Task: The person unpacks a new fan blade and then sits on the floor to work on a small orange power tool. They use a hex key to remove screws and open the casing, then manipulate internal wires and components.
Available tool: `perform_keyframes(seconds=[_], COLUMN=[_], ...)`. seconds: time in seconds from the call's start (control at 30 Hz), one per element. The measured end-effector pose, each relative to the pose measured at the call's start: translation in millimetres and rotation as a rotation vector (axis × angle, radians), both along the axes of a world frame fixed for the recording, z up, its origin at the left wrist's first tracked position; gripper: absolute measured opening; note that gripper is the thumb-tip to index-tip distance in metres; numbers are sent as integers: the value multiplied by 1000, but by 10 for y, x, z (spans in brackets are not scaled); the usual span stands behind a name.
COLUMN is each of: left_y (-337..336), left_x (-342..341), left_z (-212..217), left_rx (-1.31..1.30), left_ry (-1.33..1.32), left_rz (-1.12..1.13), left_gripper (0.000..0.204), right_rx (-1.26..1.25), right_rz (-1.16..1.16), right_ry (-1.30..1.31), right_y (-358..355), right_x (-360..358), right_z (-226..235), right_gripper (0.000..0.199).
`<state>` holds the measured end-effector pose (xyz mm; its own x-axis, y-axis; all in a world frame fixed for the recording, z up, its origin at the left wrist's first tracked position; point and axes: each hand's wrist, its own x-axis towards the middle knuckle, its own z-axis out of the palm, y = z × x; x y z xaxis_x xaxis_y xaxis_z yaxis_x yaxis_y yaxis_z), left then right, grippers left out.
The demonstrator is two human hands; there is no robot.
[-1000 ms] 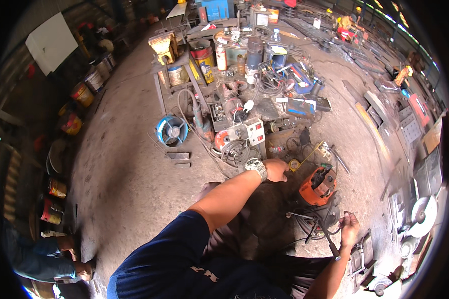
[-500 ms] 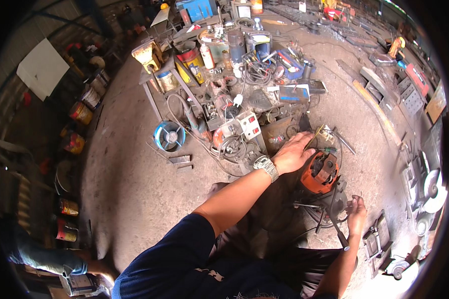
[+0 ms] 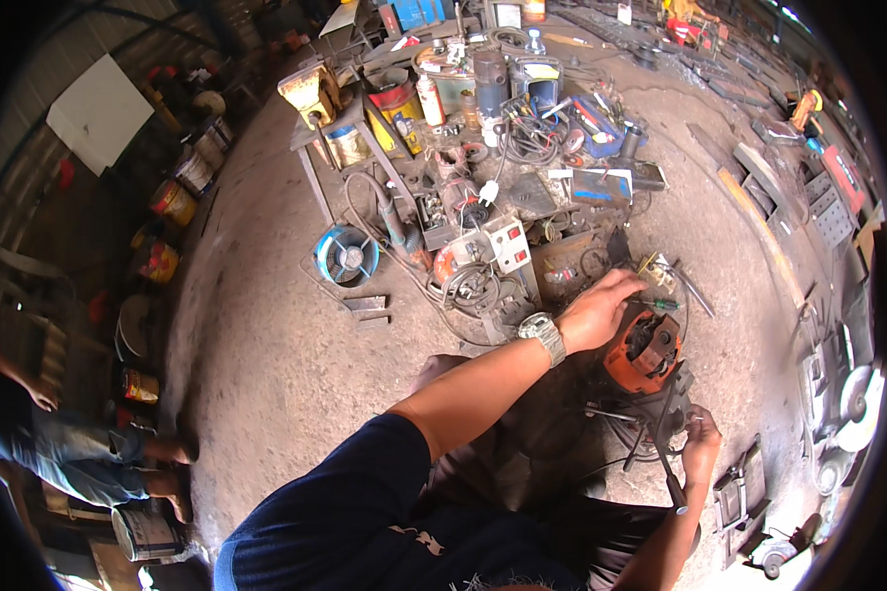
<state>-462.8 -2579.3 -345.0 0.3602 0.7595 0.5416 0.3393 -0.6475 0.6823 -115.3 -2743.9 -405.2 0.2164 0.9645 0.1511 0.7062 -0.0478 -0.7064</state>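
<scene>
An orange power tool with its casing opened and dark inner parts showing stands on the floor before me. Its dark metal lower part and a black handle point toward me. My left hand, with a watch on the wrist, reaches past the tool's far left side, fingers stretched out. Its fingertips are near a green-handled screwdriver and small yellowish parts. My right hand is at the tool's right lower side, fingers pinched together; what they hold is too small to make out.
A socket box with coiled cable, a blue round fan-like piece and an angle grinder lie ahead to the left. Farther off are a blue toolbox and cans. Another person's leg shows at far left.
My left hand has drawn its fingers slightly toward the screwdriver. My right hand stays beside the tool. The view has shifted a little, and more of the other person shows at left.
</scene>
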Motion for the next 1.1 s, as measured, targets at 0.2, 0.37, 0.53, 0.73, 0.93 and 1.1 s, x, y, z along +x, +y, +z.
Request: perform_keyframes(seconds=[0.2, 0.37, 0.53, 0.73, 0.93, 1.1], left_y=[-92, -60, -279, -565, -784, -891], left_x=[-70, -133, -95, -554, -586, -658], left_z=[10, 58, 312, 849, 457, 452], left_rx=[-11, -88, 61, -867, -424, -428], left_ry=[146, 325, -27, 267, 432, 608], left_rz=[16, -20, 88, -418, -369, -274], left_gripper=[38, 26, 32, 35, 55, 63], right_rx=[-10, -155, -106, -36, -69, -77], right_rz=[38, 26, 30, 15, 49, 98], right_ry=[-51, -8, -51, 30, 18, 195], right_y=[13, -43, -73, -143, -66, -56], right_x=[44, -21, 8, 122, -6, -14], right_z=[-40, 125, 176, 156, 242, 285], right_gripper=[24, 23, 23, 24, 22, 21])
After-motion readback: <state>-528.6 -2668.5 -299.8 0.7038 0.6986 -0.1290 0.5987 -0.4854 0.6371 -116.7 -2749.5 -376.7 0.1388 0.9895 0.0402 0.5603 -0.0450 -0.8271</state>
